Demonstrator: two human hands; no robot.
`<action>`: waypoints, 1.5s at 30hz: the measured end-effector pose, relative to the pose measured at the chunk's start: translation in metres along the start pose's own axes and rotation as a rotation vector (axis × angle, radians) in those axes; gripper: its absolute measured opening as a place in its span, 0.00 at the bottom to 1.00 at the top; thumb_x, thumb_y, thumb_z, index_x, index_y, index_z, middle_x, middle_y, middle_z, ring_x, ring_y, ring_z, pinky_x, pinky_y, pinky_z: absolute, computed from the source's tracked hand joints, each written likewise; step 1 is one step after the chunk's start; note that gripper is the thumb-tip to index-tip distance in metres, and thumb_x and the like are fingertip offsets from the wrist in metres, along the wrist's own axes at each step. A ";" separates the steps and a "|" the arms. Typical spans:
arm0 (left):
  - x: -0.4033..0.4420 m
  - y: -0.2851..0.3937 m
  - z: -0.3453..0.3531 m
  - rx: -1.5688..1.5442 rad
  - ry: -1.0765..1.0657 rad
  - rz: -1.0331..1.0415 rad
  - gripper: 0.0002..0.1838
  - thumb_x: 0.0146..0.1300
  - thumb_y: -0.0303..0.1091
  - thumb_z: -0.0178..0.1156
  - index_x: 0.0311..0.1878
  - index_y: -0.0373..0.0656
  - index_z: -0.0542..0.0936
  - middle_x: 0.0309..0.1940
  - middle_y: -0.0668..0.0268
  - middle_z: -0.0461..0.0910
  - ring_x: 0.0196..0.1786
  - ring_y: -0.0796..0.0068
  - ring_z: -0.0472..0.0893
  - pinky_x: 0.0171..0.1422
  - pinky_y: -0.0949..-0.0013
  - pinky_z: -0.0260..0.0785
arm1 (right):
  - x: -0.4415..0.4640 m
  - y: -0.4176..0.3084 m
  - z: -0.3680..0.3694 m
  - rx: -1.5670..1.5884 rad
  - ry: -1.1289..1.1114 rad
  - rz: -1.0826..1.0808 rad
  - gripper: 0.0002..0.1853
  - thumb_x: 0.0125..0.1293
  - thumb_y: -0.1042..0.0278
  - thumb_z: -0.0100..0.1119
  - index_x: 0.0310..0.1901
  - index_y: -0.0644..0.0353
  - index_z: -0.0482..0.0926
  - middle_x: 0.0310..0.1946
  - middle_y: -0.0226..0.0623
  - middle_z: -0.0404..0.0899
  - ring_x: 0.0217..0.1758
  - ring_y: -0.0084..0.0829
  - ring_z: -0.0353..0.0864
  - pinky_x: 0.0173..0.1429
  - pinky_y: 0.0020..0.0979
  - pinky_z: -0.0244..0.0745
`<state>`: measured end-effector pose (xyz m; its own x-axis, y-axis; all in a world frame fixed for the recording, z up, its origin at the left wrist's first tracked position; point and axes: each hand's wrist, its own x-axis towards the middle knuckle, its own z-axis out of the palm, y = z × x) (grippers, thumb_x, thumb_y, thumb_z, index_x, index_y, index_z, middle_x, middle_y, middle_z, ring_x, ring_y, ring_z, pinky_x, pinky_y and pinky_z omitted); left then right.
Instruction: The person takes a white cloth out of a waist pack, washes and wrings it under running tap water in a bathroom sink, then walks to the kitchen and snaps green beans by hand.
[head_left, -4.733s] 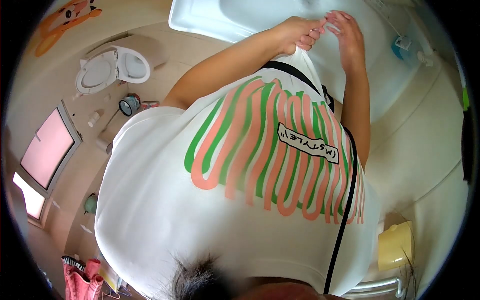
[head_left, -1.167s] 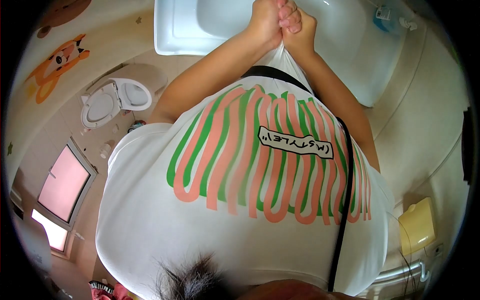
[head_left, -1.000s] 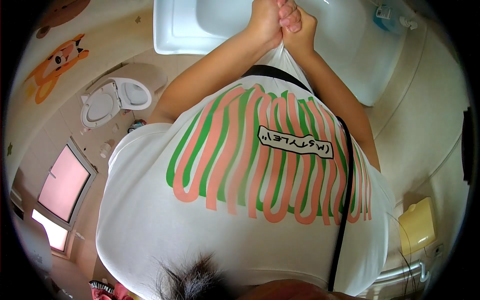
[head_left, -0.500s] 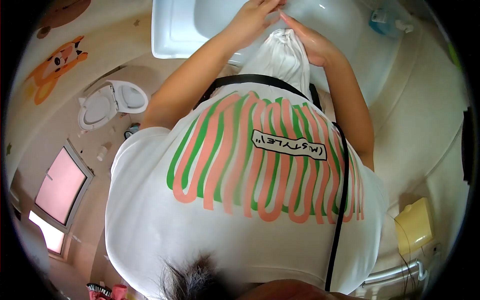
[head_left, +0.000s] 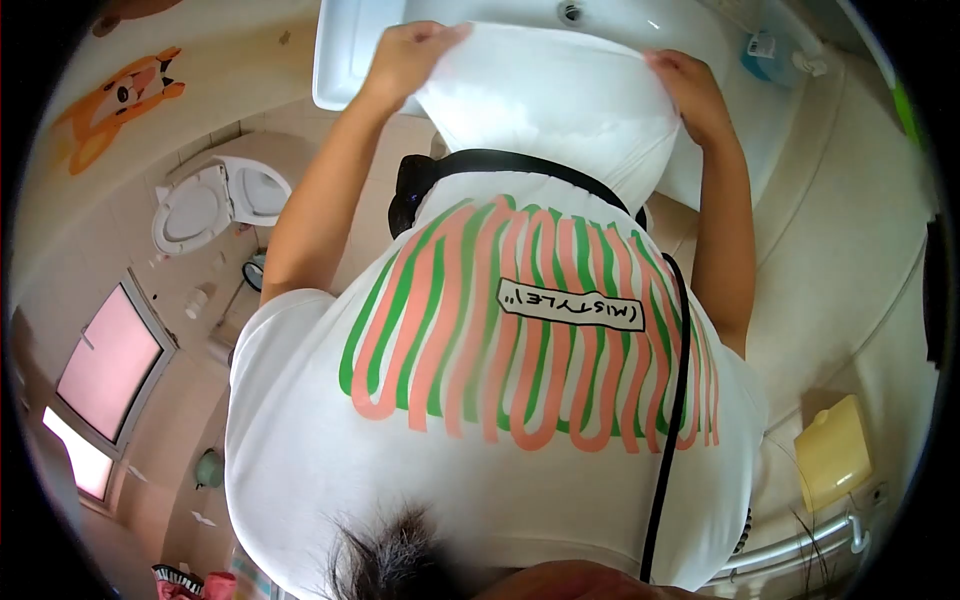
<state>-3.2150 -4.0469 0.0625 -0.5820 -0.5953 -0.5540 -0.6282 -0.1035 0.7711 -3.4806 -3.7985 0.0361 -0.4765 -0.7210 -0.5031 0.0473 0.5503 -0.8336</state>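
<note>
The lower part (head_left: 550, 95) of a white shirt (head_left: 470, 480) is held stretched out at the far middle of the scene, in front of the white sink (head_left: 345, 65). Its left corner is pinched by the left hand (head_left: 408, 62), fingers curled and closed on the cloth; its right corner is gripped likewise by the right hand (head_left: 692, 92), and the two hands are held well apart. Whether the sink is touched by the cloth cannot be told. Beyond the cloth's far edge, a drain (head_left: 570, 12) is seen in the sink, and a blue bottle (head_left: 765, 62) is placed at the far right. The shirt is crossed by a black strap (head_left: 530, 163) nearer than the stretched part. At the left, a toilet (head_left: 190, 212) is seen on the tiled floor side, with a pink-paned window (head_left: 110, 362) nearer. The far left wall is decorated with a cartoon animal (head_left: 122, 98). At the near right, a yellow box (head_left: 835, 455) is seen beside a metal rail (head_left: 790, 552).
</note>
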 end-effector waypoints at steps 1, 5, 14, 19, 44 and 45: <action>-0.003 0.000 -0.008 -0.038 0.044 -0.016 0.19 0.63 0.47 0.67 0.30 0.37 0.84 0.22 0.73 0.78 0.26 0.83 0.73 0.31 0.74 0.65 | -0.004 0.001 -0.001 0.024 0.043 0.037 0.20 0.68 0.55 0.62 0.47 0.68 0.84 0.37 0.32 0.83 0.39 0.23 0.77 0.46 0.25 0.73; 0.000 -0.010 -0.027 -0.039 0.241 0.047 0.19 0.67 0.48 0.64 0.27 0.42 0.81 0.19 0.77 0.71 0.20 0.89 0.64 0.24 0.79 0.55 | -0.009 -0.011 -0.001 0.033 0.233 0.033 0.24 0.67 0.50 0.62 0.46 0.69 0.83 0.35 0.35 0.83 0.35 0.25 0.77 0.45 0.26 0.73; -0.004 0.039 0.038 0.249 0.026 0.113 0.13 0.71 0.37 0.58 0.41 0.34 0.78 0.23 0.66 0.72 0.25 0.78 0.69 0.31 0.71 0.64 | -0.022 -0.034 -0.075 -0.526 0.600 -0.454 0.09 0.62 0.62 0.67 0.37 0.57 0.82 0.32 0.42 0.86 0.28 0.37 0.77 0.39 0.32 0.73; -0.017 0.001 0.040 0.145 -0.321 0.190 0.18 0.72 0.48 0.57 0.41 0.39 0.80 0.29 0.69 0.78 0.31 0.83 0.73 0.38 0.77 0.67 | -0.038 0.023 0.006 -0.475 0.011 -0.359 0.19 0.74 0.52 0.54 0.52 0.59 0.80 0.42 0.36 0.86 0.38 0.32 0.78 0.49 0.33 0.74; -0.223 -0.094 -0.212 0.673 -0.791 -0.336 0.15 0.72 0.44 0.59 0.43 0.41 0.76 0.17 0.75 0.69 0.19 0.85 0.67 0.22 0.75 0.57 | -0.378 0.030 0.315 0.651 -0.011 0.580 0.09 0.70 0.64 0.54 0.40 0.61 0.78 0.31 0.23 0.73 0.30 0.15 0.65 0.35 0.19 0.61; -0.226 -0.084 -0.215 0.687 -0.807 -0.351 0.15 0.72 0.45 0.59 0.43 0.41 0.76 0.17 0.75 0.69 0.19 0.85 0.68 0.23 0.75 0.58 | -0.379 0.026 0.318 0.705 -0.018 0.610 0.08 0.69 0.65 0.54 0.40 0.61 0.78 0.31 0.23 0.73 0.30 0.15 0.65 0.35 0.19 0.61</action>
<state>-2.9194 -4.0751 0.1902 -0.3240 0.0979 -0.9410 -0.8304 0.4471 0.3325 -3.0197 -3.6448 0.1328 -0.1804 -0.4007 -0.8983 0.8102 0.4572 -0.3667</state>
